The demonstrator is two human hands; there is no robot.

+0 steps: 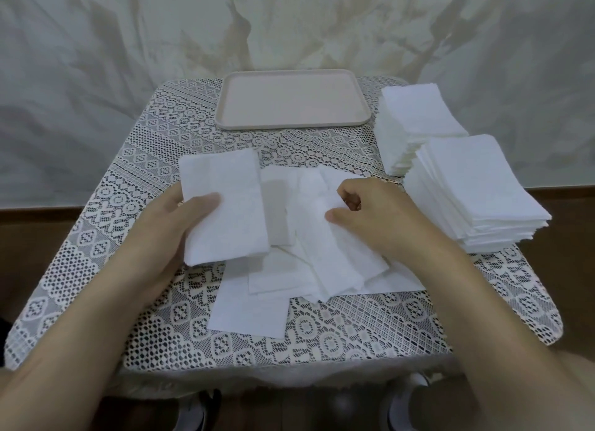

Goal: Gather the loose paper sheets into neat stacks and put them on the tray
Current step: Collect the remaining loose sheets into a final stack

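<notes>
My left hand holds a small gathered stack of white paper sheets just above the table, thumb on top. My right hand pinches the edge of a loose sheet on the scattered pile of white sheets in the table's middle. One loose sheet lies nearest me. The beige tray sits at the far middle of the table with nothing on it.
Two tall neat stacks of white sheets stand on the right: a near stack and a far stack. A lace cloth covers the small table. A draped sheet hangs behind. My shoes show below the front edge.
</notes>
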